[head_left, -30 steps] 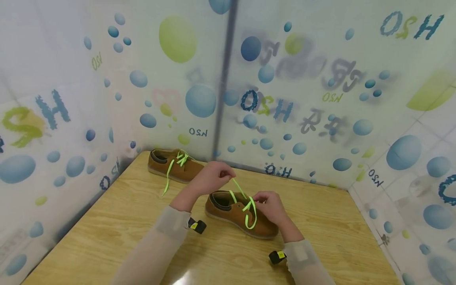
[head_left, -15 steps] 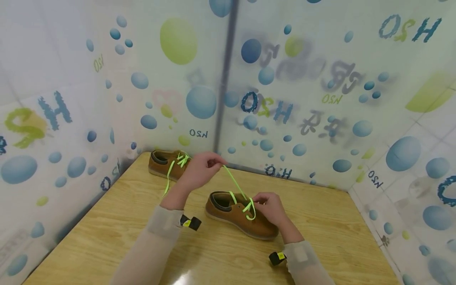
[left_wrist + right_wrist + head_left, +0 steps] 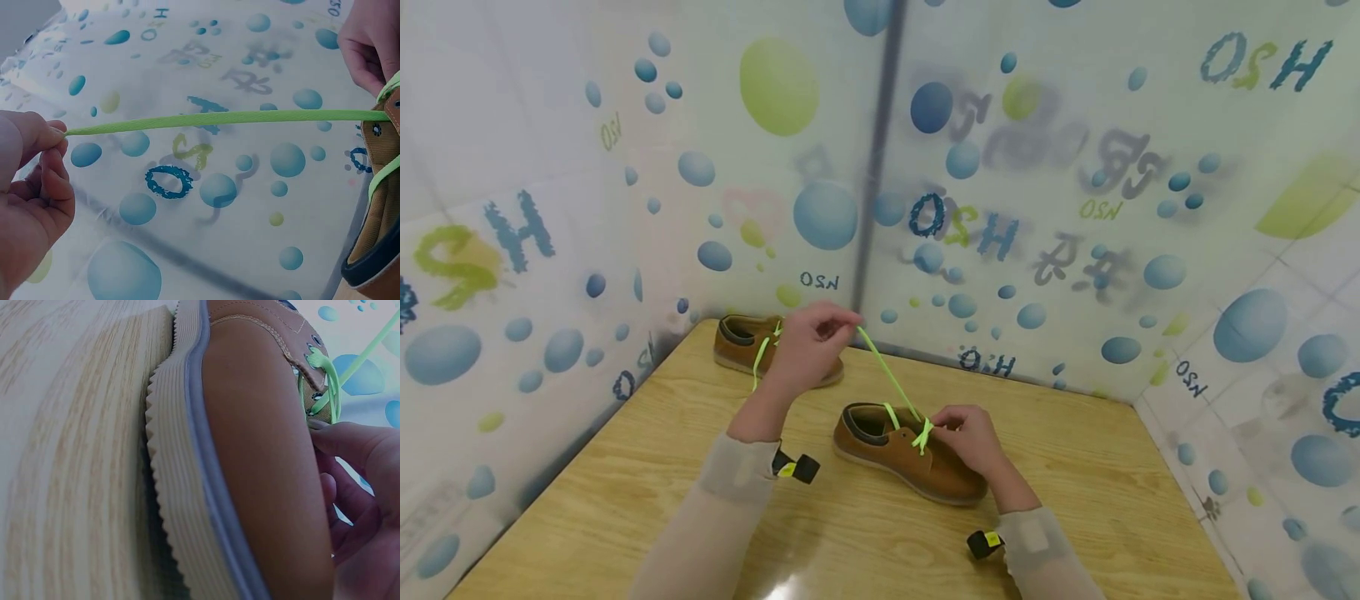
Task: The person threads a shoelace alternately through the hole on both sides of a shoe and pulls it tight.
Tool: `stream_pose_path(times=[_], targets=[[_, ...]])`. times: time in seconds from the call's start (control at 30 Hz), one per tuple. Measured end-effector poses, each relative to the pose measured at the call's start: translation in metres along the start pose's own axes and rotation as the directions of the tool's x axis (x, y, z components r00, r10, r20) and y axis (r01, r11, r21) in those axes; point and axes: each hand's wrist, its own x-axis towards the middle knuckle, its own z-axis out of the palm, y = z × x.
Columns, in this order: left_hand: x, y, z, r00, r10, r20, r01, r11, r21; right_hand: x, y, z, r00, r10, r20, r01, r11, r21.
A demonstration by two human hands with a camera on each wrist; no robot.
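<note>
A brown shoe (image 3: 955,477) stands on the table with its toe to the right. My left hand (image 3: 805,350) pinches the end of its bright green shoelace (image 3: 887,371) between thumb and fingers, up and left of the shoe. In the left wrist view the shoelace (image 3: 219,117) runs taut from my left hand (image 3: 37,175) to the eyelets. At the lacing, my right hand (image 3: 973,437) grips the far side of the shoe; in the right wrist view the thumb of my right hand (image 3: 369,481) lies by the tongue, and its exact hold is partly hidden.
A second brown shoe (image 3: 748,354) with green laces stands at the back left, partly behind my left hand. The wooden table (image 3: 1097,467) meets patterned walls at the back and both sides. Black wrist cameras sit under both cuffs.
My left hand has moved up and left, drawing the shoelace out longer. The loose loop over the shoe's near side has shrunk away. My right hand has stayed in place.
</note>
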Motion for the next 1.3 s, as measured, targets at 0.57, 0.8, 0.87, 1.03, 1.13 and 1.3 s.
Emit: stream_pose_path(times=[0.57,0.8,0.87,1.03,1.13,1.3], targets=[[-0.001,0.002,0.004,0.97,0.2,-0.138,-0.209,0.977,-0.052,-0.001,-0.003,-0.001,1.0,0.009,0.003,-0.009,1.0,-0.002],[-0.001,0.0,0.01,0.995,0.072,-0.073,-0.081,0.988,-0.13,-0.001,-0.004,0.002,0.998,0.019,-0.067,-0.023,0.998,-0.06],[0.0,-0.003,0.012,0.998,0.021,-0.052,-0.029,0.989,-0.147,-0.001,-0.004,0.002,0.997,0.025,-0.076,-0.03,0.997,-0.069],[0.002,-0.008,0.014,0.997,-0.071,-0.033,0.065,0.985,-0.162,-0.001,-0.008,0.001,0.996,0.055,-0.069,-0.06,0.995,-0.074],[0.002,-0.012,0.015,0.995,-0.101,-0.023,0.096,0.982,-0.162,-0.002,-0.012,-0.001,0.996,0.065,-0.056,-0.069,0.995,-0.067],[0.003,-0.021,0.018,0.989,-0.144,0.025,0.146,0.97,-0.195,-0.002,-0.018,-0.004,0.996,0.066,-0.056,-0.07,0.995,-0.069]])
